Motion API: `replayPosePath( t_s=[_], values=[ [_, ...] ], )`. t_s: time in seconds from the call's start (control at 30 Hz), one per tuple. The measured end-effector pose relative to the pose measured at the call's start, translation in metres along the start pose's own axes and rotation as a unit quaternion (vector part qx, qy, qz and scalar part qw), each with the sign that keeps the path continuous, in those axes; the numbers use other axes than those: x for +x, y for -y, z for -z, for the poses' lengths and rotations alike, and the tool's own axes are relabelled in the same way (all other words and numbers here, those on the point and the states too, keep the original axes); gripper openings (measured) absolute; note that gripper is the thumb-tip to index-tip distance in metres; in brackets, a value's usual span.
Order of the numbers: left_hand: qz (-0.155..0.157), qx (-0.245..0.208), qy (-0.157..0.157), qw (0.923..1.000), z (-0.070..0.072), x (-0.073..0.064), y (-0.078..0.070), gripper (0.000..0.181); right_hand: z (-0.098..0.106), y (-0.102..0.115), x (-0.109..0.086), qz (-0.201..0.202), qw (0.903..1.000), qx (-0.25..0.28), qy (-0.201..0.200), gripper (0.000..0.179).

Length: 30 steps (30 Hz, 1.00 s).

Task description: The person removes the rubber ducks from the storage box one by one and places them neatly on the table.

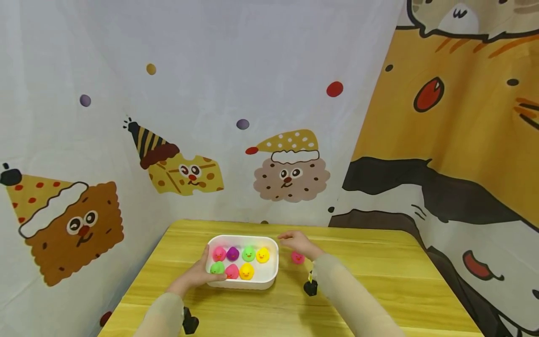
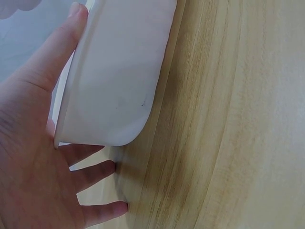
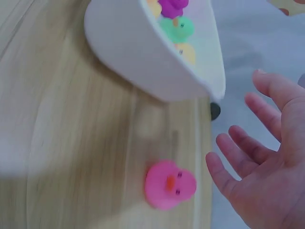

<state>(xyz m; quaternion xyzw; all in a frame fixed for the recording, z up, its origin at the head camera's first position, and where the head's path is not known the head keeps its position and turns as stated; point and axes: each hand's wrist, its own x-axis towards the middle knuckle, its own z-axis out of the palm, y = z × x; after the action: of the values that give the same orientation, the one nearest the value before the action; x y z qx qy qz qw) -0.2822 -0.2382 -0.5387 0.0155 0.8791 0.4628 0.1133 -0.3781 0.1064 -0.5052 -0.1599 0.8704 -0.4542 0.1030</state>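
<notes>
A white plastic box (image 1: 263,283) holds several rubber ducks: pink, purple, green and yellow. My left hand (image 1: 197,275) rests on its near left corner. The thumb lies along the front rim, and the fingers reach straight and spread along the left end, as the left wrist view shows. My right hand (image 1: 300,243) hovers just beyond the box's right end, fingers loosely bent and holding nothing. A single pink rubber duck (image 3: 169,185) sits on the table outside the box, below and beside the right hand; the right wrist view shows a gap between them.
The wooden table (image 1: 370,281) carries the box near its far half. Behind it hangs a white cloth (image 1: 252,61) printed with cartoon figures, close to the table's back edge. Black devices are worn at both wrists.
</notes>
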Motion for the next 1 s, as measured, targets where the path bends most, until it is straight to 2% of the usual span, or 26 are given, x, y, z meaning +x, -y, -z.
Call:
replayPosePath(
  t_s=[0.33,0.47,0.73,0.9,1.0],
  values=[
    [0.0,-0.006,-0.005,1.0,0.0,0.001,0.005,0.127,-0.027,0.021,0.007,-0.029,0.9991,0.022,0.02,0.037],
    [-0.003,-0.005,-0.007,1.0,0.001,-0.001,0.0,0.126,-0.035,0.028,0.006,-0.049,0.9981,0.032,0.022,0.039],
    [-0.007,-0.016,-0.005,0.9998,0.0,-0.003,-0.002,0.126,-0.048,0.023,0.014,-0.082,0.9958,0.035,0.021,0.036],
    [-0.006,-0.013,-0.006,0.9999,0.0,-0.001,0.001,0.126,-0.055,0.023,0.016,-0.084,0.9947,0.057,0.021,0.038],
    [-0.004,-0.015,-0.009,0.9998,0.0,-0.001,0.002,0.126,-0.059,0.024,0.017,-0.085,0.995,0.052,0.012,0.039]
  ],
)
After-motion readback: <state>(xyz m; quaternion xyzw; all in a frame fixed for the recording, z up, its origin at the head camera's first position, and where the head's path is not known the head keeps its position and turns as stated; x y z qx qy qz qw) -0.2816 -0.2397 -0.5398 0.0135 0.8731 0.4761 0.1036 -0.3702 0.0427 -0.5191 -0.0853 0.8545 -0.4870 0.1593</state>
